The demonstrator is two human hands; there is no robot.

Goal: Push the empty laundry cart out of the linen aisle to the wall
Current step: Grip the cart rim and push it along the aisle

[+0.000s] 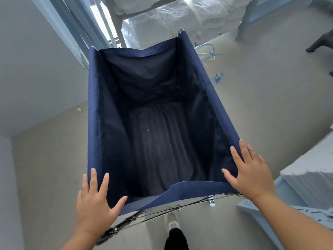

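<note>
The laundry cart is a deep navy fabric bin on a folding metal frame, and it fills the middle of the head view. Its inside is dark and holds nothing. My left hand rests flat on the near left corner of the rim, fingers spread and straight. My right hand lies flat on the near right corner, fingers straight over the fabric edge. The cart's crossed metal bars show below the near rim. A white wall stands to the cart's left.
Shelves of bagged white linen stand just beyond the cart's far end. Blue plastic ties lie on the floor to the right. A shelf unit with stacked white cloth is close on my right. My shoe is beneath the cart's near edge.
</note>
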